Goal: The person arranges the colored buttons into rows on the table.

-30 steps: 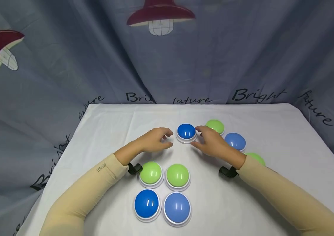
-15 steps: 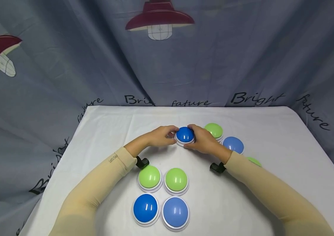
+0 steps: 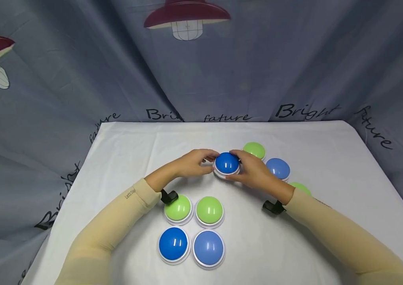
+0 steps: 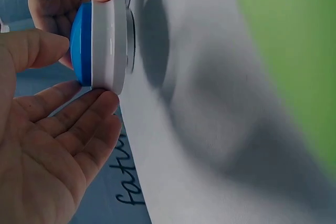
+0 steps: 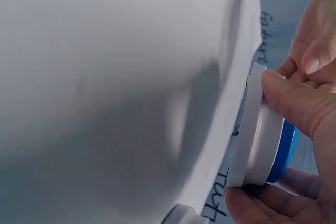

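A round push button [image 3: 227, 163] with a dark blue dome and white base is between both hands near the far middle of the table. My right hand [image 3: 255, 170] grips its rim, thumb on the near side and fingers on the far side. My left hand [image 3: 196, 163] touches its left side; the left wrist view shows these fingers mostly straight, fingertips [image 4: 109, 100] at the white rim. In the right wrist view the white base [image 5: 251, 135] is turned toward the camera, beside the table edge. Right fingers are partly hidden behind the button.
Nearer me, two green buttons [image 3: 210, 210] stand above a dark blue button [image 3: 173, 243] and a lighter blue one [image 3: 208, 247]. Behind the right hand, a slanted row has a green button [image 3: 254, 150], a lighter blue one [image 3: 278, 169] and another green one [image 3: 300, 188], partly sleeve-covered.
Both hands have come in to the dark blue button from either side, and the right has taken hold of it. It has since shifted slightly rightward and looks larger, closer to the head camera.
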Tool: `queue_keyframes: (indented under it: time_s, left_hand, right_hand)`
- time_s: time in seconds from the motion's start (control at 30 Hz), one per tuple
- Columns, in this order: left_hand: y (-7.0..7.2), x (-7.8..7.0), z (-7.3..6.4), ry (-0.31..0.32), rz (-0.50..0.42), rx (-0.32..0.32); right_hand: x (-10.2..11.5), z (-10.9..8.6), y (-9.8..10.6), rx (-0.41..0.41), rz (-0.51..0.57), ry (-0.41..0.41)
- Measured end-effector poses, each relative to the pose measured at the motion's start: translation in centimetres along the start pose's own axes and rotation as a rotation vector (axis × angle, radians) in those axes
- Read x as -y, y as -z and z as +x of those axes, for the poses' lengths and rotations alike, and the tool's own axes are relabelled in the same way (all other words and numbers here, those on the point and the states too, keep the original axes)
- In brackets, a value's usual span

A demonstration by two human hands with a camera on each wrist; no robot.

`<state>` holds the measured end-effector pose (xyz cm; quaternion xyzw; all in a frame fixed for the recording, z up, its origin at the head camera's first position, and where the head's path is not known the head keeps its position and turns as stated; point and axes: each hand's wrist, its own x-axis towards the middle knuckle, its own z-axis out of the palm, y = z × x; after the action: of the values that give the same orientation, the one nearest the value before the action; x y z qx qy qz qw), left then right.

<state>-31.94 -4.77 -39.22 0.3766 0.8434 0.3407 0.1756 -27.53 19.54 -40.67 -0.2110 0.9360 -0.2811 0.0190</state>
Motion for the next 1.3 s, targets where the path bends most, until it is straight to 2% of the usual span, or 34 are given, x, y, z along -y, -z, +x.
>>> queue_keyframes:
  time_s: [0.2,0.5,0.63,0.77,0.9,1.1,1.3]
  left_hand:
    - [-1.0,-2.2,-1.4,-0.072,0.075,0.038]
    - [-3.1,-5.8,-4.8,-0.103,0.168,0.089]
    - [-4.4,-7.0,-6.2,-0.143,0.218,0.109]
    - [-5.7,-7.7,-7.4,-0.204,0.27,0.121]
    - [-6.9,-8.2,-8.3,-0.233,0.317,0.161]
    - [-8.1,-8.6,-9.2,-0.242,0.324,0.209]
    - [-9.0,-8.9,-9.7,-0.259,0.352,0.216]
  right_hand:
    - [0.4,-2.9,0.9,0.006,0.016,0.036]
    - [1.3,-8.1,1.2,-0.019,0.004,0.131]
    - [1.7,-10.8,1.0,-0.028,-0.004,0.174]
    - [1.9,-13.2,0.4,-0.061,-0.016,0.223]
    - [1.9,-15.0,-0.5,-0.075,-0.031,0.257]
    - [2.0,-16.4,-1.5,-0.059,-0.028,0.255]
    - [2.4,-17.5,-2.0,-0.022,-0.02,0.234]
